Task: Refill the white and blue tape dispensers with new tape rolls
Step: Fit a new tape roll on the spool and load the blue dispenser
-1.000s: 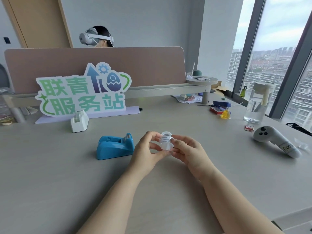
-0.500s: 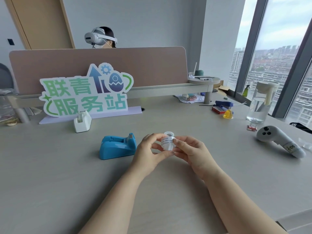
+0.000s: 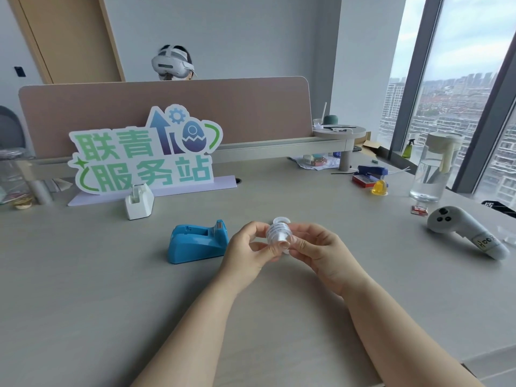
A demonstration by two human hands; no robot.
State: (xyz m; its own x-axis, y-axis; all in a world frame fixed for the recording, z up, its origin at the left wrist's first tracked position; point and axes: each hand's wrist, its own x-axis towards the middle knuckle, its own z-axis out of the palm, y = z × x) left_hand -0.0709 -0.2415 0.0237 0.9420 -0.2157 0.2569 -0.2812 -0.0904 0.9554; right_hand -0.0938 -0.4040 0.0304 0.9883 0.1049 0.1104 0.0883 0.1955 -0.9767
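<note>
A small pack of clear tape rolls [image 3: 277, 233], white-cored with a printed label, is held just above the desk between both hands. My left hand [image 3: 245, 248] pinches its left side and my right hand [image 3: 318, 251] grips its right side and bottom. The blue tape dispenser [image 3: 196, 241] sits on the desk just left of my left hand, its roll slot empty. The white tape dispenser [image 3: 138, 201] stands farther back left, in front of the sign, also with no roll visible.
A green and blue sign [image 3: 145, 152] stands before a desk divider [image 3: 251, 107], with a person in a headset behind it. At right lie a white controller [image 3: 466, 231], a water jug [image 3: 431, 169], a yellow cup [image 3: 379, 187] and a stapler [image 3: 371, 171].
Both hands have kept hold of the tape pack and turned it slightly between the fingers. The camera view has shifted a little; the dispensers have not moved.
</note>
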